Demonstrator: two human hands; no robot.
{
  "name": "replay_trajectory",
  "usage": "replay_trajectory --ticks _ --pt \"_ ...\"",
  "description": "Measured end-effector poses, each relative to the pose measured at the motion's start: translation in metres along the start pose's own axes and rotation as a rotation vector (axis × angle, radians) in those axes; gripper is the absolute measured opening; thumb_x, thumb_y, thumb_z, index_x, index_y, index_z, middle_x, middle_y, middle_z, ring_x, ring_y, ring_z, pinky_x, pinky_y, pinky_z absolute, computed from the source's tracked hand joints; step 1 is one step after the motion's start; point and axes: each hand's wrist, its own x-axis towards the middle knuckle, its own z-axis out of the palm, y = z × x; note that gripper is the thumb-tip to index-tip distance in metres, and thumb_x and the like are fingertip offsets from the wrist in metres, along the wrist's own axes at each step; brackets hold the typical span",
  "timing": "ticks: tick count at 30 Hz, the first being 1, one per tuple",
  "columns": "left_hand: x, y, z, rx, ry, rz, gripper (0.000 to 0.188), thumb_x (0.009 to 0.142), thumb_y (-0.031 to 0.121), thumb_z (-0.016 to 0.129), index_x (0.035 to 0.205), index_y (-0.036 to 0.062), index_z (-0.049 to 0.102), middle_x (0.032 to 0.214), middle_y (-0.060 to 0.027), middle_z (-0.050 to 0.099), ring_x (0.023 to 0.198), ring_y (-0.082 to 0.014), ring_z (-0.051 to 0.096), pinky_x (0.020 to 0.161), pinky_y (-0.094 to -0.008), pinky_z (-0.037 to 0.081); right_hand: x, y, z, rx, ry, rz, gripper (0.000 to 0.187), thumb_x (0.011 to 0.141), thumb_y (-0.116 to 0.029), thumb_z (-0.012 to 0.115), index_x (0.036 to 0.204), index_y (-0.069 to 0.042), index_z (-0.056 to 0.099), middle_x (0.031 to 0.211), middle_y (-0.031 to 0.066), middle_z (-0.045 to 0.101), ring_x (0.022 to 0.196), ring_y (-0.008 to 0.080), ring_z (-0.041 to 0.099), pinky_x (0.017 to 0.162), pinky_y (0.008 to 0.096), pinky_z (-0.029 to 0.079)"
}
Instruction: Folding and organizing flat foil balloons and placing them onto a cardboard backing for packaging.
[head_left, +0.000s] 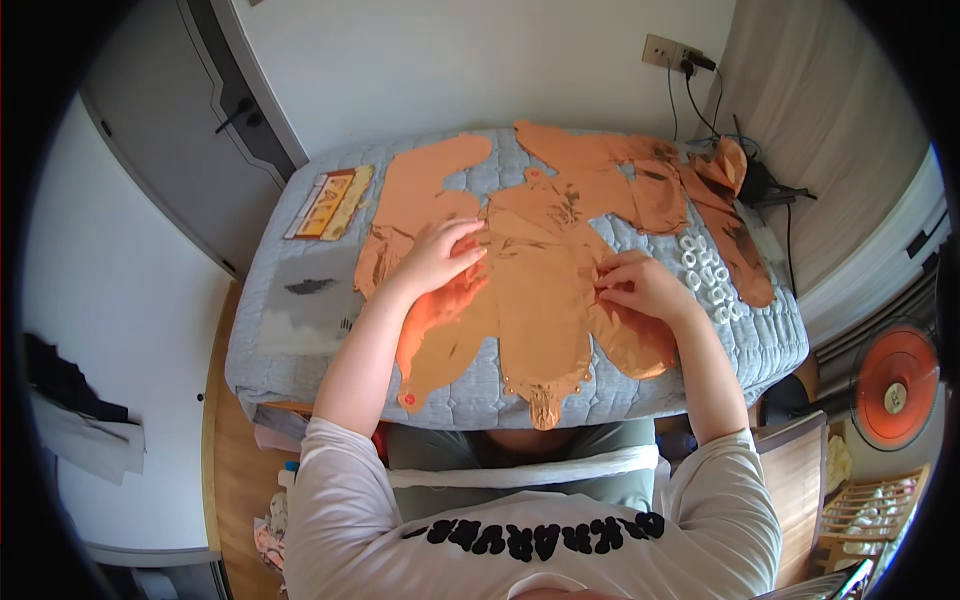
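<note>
The left hand (440,258) is hovering over or touching the flat orange foil balloon (543,290), thumb and fingers apart, grasping nothing. The right hand (640,285) is pinching that balloon's right edge. The balloon is lying mid-bed (460,402); small white rolls (706,275) are sitting to its right.

Behind the grey quilt (625,397) rises a plain white wall (480,75). Left of the quilt — a grey door (150,120) and wooden floor (235,490); right of it — a wood-grain panel (825,95) and, nearer, an orange round fan (880,385).
</note>
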Motion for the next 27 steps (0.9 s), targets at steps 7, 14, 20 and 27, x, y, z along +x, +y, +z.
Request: replay_trajectory --ticks 7,14,20,27 --pt "0.004 0.0 0.002 0.077 -0.025 0.072 0.046 0.096 0.033 0.068 0.137 0.0119 0.063 0.15 -0.0087 0.054 0.141 -0.0285 0.046 0.118 -0.0463 0.032 0.002 0.008 -0.002 -0.014 -0.007 -0.023 0.022 0.082 -0.01 0.078 0.104 -0.004 0.078 0.118 0.014 0.071 0.111 0.031 0.065 0.096 0.0378 0.052" --pt "0.002 -0.002 0.0 -0.108 0.124 0.051 0.037 0.094 0.031 0.071 0.126 0.0132 0.07 0.145 -0.011 0.058 0.137 -0.0304 0.05 0.115 -0.0443 0.037 0.003 0.002 -0.001 -0.033 -0.012 -0.023 0.024 0.083 -0.01 0.077 0.106 -0.004 0.078 0.121 0.0142 0.07 0.113 0.031 0.064 0.097 0.0377 0.051" --pt "0.002 0.0 0.012 -0.041 0.055 0.08 0.039 0.096 0.031 0.067 0.13 0.0126 0.068 0.148 -0.0094 0.056 0.137 -0.0299 0.049 0.116 -0.0436 0.036 0.001 -0.001 0.001 -0.021 -0.016 0.019 0.023 0.084 -0.011 0.076 0.107 -0.005 0.078 0.123 0.0141 0.069 0.115 0.0312 0.063 0.099 0.0378 0.05" --pt "0.007 -0.008 0.019 -0.067 0.011 0.069 0.051 0.098 0.036 0.064 0.143 0.0121 0.058 0.155 -0.0105 0.048 0.141 -0.0307 0.046 0.12 -0.0474 0.031 0.002 0.004 0.003 -0.027 -0.003 0.021 0.023 0.084 -0.011 0.076 0.106 -0.005 0.079 0.123 0.0143 0.069 0.114 0.0312 0.064 0.098 0.0379 0.051"
